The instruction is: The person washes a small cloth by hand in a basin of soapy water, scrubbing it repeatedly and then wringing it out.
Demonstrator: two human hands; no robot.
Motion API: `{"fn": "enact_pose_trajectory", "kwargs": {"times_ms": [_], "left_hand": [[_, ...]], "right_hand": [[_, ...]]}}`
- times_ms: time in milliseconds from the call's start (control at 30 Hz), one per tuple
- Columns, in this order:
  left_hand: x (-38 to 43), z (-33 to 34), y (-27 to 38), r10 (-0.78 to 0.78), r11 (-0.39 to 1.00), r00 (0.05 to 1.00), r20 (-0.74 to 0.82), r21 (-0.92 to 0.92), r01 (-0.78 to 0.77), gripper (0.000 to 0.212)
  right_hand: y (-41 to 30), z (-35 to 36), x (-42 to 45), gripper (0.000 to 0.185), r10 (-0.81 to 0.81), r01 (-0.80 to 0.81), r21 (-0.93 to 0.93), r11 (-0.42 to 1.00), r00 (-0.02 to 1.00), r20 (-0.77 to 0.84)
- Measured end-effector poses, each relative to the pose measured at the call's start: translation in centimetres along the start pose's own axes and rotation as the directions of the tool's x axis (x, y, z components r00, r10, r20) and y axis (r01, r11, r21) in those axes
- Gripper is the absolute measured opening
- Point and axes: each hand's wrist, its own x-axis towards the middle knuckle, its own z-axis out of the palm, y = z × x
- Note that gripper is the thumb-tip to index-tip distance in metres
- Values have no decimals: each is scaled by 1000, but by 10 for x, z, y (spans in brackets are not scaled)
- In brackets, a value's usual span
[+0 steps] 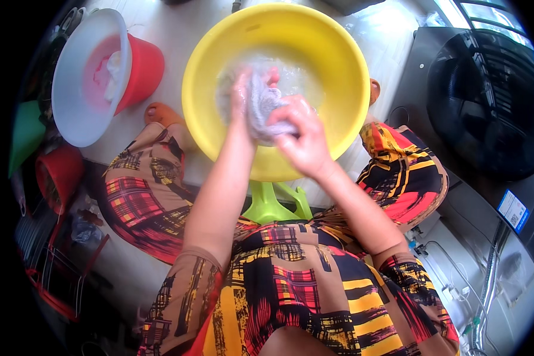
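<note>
A wet, pale grey-lavender cloth (263, 104) is bunched between my two hands over a large yellow basin (338, 66). My left hand (240, 91) grips its left side, and pinkish fingertips show beyond the cloth's far edge. On the near right side, my right hand (303, 133) holds the cloth with bent fingers. Cloudy, sudsy water (300, 82) lies in the bottom of the basin, partly blurred. Below the near rim, a lime-green plastic piece (269, 204) shows between my legs; its full shape is hidden.
To the left, a tilted red-and-white basin (135, 71) holds white cloth (112, 75). A red container (60, 175) and a wire rack (66, 262) stand farther left. On the right is a dark appliance (405, 89) with a round black door (485, 107). Hoses (485, 293) run below it.
</note>
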Motion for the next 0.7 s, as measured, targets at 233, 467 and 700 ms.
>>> {"fn": "enact_pose_trajectory", "kwargs": {"times_ms": [233, 467, 700], "left_hand": [[-6, 48, -40, 268, 963, 932, -242, 58, -262, 24], [4, 55, -33, 453, 883, 813, -367, 314, -350, 20], [4, 12, -13, 463, 841, 805, -372, 472, -265, 33]], "right_hand": [[34, 32, 12, 46, 53, -123, -345, 931, 977, -204], [103, -3, 43, 38, 338, -433, -347, 831, 891, -303], [96, 10, 12, 45, 222, -119, -665, 737, 972, 72]]}}
